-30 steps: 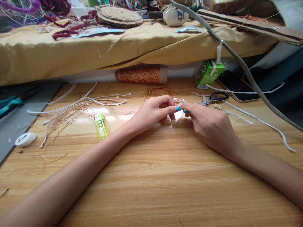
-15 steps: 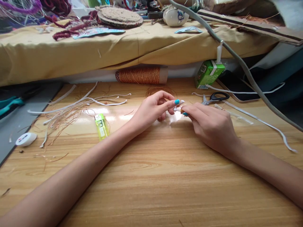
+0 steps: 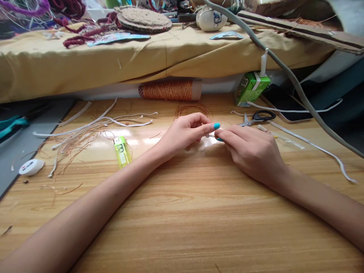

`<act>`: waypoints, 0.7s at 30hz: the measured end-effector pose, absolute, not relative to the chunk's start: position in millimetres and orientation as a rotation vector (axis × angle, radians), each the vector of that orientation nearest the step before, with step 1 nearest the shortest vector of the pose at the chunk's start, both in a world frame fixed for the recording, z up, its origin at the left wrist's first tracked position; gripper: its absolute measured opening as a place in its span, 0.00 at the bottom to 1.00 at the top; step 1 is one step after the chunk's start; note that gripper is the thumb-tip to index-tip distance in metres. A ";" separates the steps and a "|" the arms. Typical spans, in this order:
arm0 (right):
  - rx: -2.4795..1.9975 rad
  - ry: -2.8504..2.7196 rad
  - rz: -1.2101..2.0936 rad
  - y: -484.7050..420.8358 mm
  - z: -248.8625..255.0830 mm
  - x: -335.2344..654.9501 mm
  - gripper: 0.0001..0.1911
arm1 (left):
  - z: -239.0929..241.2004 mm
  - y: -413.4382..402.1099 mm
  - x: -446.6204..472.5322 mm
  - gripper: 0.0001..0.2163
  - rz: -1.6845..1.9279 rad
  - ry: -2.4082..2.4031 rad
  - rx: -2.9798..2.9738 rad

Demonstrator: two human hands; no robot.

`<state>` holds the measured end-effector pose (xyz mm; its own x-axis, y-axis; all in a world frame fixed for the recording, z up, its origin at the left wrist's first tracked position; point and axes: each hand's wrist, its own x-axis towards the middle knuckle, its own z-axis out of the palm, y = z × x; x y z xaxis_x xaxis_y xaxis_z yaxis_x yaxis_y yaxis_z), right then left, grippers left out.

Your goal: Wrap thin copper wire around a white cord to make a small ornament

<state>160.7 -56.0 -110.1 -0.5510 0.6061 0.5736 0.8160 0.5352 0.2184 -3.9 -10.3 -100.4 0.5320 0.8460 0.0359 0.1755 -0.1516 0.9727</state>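
Pinching a thin tool mid-frame, the right hand was beside the curled left hand (whether clamped on anything, I couldn't tell); a green carton, contents hidden, stood upper right.

A green carton is sitting near a phone on the worktop.
Above, a round brown disc is lying on yellow cloth.
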 end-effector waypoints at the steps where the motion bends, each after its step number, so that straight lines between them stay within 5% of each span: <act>1: -1.162 -2.351 -0.645 -56.0 -110.1 160.7 0.10 | -100.7 -10.2 -3.7 0.13 0.755 0.872 1.648; 21: -1.214 -2.327 -0.569 -56.6 -111.2 159.9 0.11 | -102.4 -9.3 -3.4 0.10 0.845 0.883 1.681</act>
